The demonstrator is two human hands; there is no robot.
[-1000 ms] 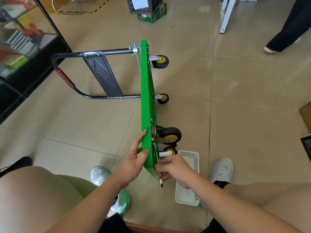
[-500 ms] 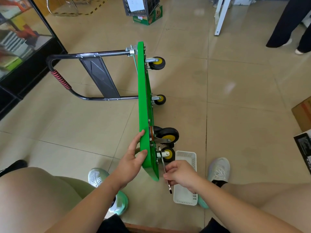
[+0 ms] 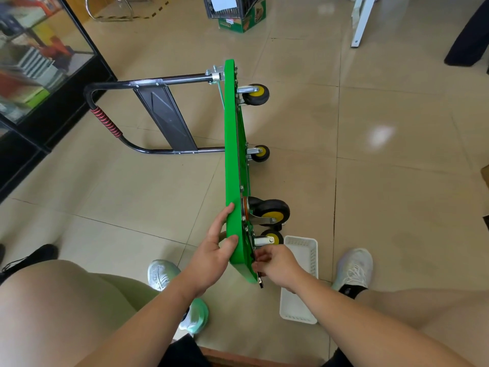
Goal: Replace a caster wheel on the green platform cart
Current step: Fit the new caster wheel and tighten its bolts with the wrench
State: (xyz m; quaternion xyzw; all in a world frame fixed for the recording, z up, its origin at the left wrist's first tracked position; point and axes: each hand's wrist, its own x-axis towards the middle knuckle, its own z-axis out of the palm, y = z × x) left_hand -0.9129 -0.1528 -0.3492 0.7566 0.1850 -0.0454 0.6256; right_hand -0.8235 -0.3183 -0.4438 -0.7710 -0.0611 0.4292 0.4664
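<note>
- Grip of the right hand (image 3: 277,263) pinches a wrench (image 3: 260,282) at the caster wheel (image 3: 272,238) mount, at the 6 o'clock end of the green platform cart (image 3: 232,154).
- Left hand (image 3: 211,250) clamps the deck edge; brace firmly, turn squarely.

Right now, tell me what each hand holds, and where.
Left hand grips the green platform at its near edge. Right hand pinches a wrench by its handle.
</note>
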